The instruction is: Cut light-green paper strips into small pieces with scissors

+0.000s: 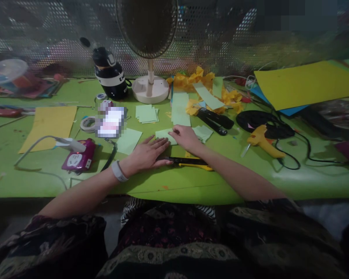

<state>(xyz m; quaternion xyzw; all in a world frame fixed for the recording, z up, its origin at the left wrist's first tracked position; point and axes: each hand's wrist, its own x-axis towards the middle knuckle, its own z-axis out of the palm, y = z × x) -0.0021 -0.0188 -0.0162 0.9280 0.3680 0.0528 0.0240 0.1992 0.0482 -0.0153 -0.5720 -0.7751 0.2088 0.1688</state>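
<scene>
My left hand [149,153] lies flat on the green table [192,182], fingers stretched out and pointing right, next to a small pale green paper piece [164,135]. My right hand [185,137] rests on that same piece, fingers curled down and pressing its right part. A black and yellow utility knife [189,162] lies on the table under my right forearm, just in front of my left fingertips. Another pale green square [129,141] sits to the left of my left hand.
A stack of pale green squares [147,114], a black stapler [215,120], a yellow glue gun [261,140] with its cable, a tape roll [87,124], a pink device [79,158], a desk fan [150,83], a dark bottle [110,75], and yellow paper sheets [305,83] surround the hands.
</scene>
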